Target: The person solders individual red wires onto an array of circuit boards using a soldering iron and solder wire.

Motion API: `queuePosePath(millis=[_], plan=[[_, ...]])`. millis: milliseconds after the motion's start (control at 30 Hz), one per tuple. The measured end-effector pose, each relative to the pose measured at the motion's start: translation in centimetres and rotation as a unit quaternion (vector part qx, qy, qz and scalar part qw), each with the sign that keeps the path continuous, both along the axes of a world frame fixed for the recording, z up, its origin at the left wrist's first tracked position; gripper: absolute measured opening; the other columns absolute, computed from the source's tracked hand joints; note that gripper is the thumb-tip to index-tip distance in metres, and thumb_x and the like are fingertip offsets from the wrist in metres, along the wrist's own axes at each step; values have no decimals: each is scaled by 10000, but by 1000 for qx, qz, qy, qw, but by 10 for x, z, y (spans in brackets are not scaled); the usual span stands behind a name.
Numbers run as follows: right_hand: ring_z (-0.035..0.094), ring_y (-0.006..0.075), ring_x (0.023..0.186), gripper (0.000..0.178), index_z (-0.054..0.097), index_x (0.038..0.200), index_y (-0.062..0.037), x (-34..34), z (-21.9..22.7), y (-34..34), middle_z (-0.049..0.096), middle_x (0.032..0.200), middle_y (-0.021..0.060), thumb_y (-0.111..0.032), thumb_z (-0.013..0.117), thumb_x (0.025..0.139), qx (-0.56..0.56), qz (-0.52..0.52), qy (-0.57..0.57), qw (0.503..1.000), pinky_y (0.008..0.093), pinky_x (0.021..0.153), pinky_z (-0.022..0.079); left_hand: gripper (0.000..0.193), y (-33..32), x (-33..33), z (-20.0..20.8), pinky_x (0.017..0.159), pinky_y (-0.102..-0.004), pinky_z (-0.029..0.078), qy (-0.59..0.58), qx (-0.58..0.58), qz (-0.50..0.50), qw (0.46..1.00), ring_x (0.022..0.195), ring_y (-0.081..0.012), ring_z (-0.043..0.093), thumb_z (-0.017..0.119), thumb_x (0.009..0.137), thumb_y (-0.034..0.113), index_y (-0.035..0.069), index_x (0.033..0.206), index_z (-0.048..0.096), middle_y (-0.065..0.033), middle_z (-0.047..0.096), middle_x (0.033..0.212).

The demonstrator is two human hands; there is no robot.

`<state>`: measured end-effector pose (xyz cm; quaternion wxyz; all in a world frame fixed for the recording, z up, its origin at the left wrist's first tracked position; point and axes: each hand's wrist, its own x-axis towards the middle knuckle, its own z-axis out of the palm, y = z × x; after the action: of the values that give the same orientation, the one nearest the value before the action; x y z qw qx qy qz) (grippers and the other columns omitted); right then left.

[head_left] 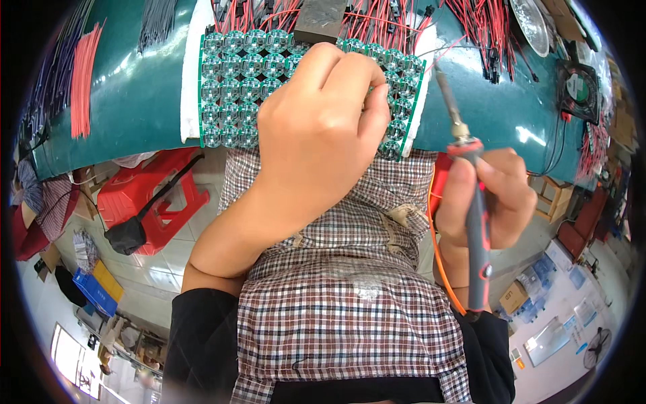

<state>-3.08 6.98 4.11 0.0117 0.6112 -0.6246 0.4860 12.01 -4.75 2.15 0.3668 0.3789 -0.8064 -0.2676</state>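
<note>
A panel of small round green circuit boards (231, 87) lies on a white pad (191, 87) at the table's near edge. My left hand (323, 121) is over the middle of the panel with its fingers curled into a pinch; whatever is between them is hidden. To the right of the panel, my right hand (508, 195) grips a soldering iron (478, 229) by its grey and red handle. The iron's tip points up and away, beside the pad's right edge, close to a thin red and black wire pair (441, 49).
A dark metal block (320, 20) rests on red and black wires (383, 23) behind the panel. More wire bundles (488, 40) and a small black fan (577, 89) lie to the right. Red wires (82, 81) lie left. A red stool (151, 198) stands below on the left.
</note>
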Motion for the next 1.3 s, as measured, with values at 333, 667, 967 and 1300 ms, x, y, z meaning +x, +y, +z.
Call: queuePosePath(millis=[333, 667, 967, 1300], plan=[[551, 170, 508, 279, 556, 903, -15, 2, 0, -10, 609, 679, 102, 51, 770, 737, 10, 65, 0, 998, 284, 447, 414, 117, -2, 5, -6, 475, -230, 395, 24, -11, 20, 999, 514, -66, 491, 767, 797, -18, 34, 866, 688, -16, 611, 773], [606, 200, 549, 290, 566, 878, -20, 3, -9, -15, 603, 709, 80, 53, 796, 718, 23, 43, -12, 999, 301, 467, 460, 121, -3, 4, -7, 474, -245, 403, 15, -12, 22, 1000, 517, -79, 500, 773, 796, 0, 49, 880, 700, -10, 621, 775], [583, 218, 563, 313, 605, 907, -40, 15, -3, -16, 594, 716, 84, 20, 834, 703, 41, 31, 60, 997, 311, 489, 474, 121, -2, 3, -11, 464, -253, 395, 3, -9, 12, 1000, 508, -87, 495, 788, 801, 28, 60, 886, 709, -10, 653, 788], [589, 219, 592, 329, 585, 961, -40, 14, -3, -11, 612, 763, 103, 6, 825, 741, 23, 17, 42, 999, 307, 508, 474, 96, 0, 8, -2, 480, -218, 429, 53, 55, 7, 997, 556, -61, 555, 779, 835, 9, 28, 881, 696, -25, 645, 822]])
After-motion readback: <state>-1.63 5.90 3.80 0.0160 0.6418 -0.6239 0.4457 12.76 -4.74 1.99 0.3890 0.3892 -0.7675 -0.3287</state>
